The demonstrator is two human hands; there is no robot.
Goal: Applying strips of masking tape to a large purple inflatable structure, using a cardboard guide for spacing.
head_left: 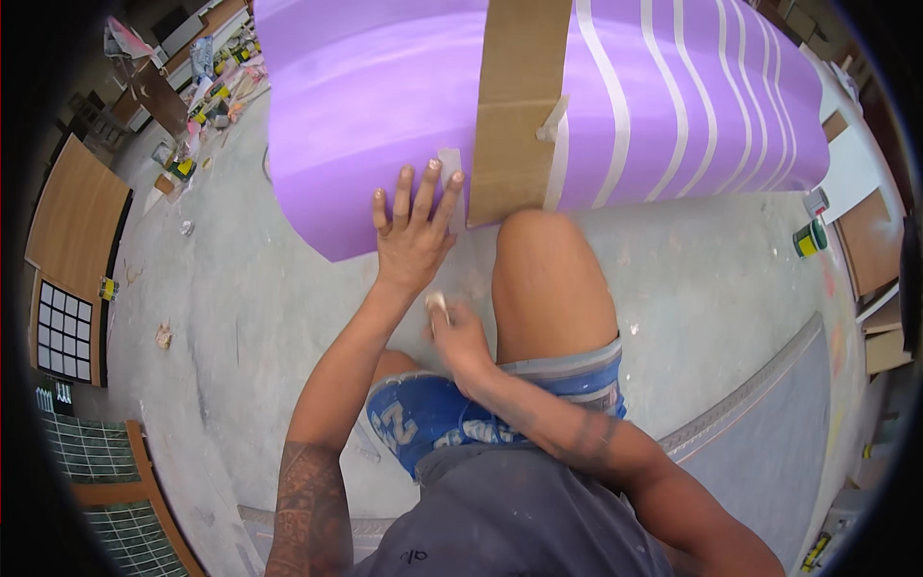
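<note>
In the head view, a purple curved panel (365, 125) spanned eleven to two o'clock, crossed by a brown band (524, 67) just past twelve and by white strips (679, 106) around one. Toward eleven, the left hand (413, 229) lay spread against its lower edge, fingertips by a pale patch (449, 157). Near the centre, the right hand (461, 344) gripped a small, blurred pale object (436, 303). A green can (810, 238) stood just before three.

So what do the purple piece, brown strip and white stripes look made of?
Purple piece: seemingly painted, its pale sheen suggesting satin; core hidden. Brown strip: probably matte paper or cardboard, tan, faintly creased. White stripes: possibly matte tape, flat and narrow.
</note>
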